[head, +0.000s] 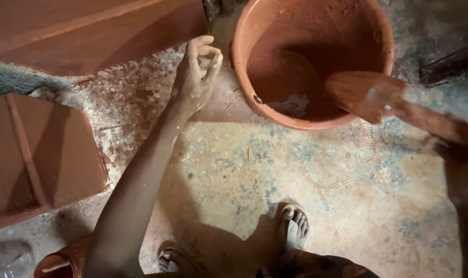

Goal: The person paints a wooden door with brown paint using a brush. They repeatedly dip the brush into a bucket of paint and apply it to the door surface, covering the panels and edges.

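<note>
Bucket (316,62) under blurred right hand (450,134) gripping a paddle (365,92) — left hand (195,77) beside it, fingers (210,54) loosely curled, empty

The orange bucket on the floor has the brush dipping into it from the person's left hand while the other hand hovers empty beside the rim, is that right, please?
Not quite: the head view shows the right hand holding the brush that dips into the orange bucket. It is the left hand that hovers empty beside the rim. The bucket does stand on the floor.
</note>
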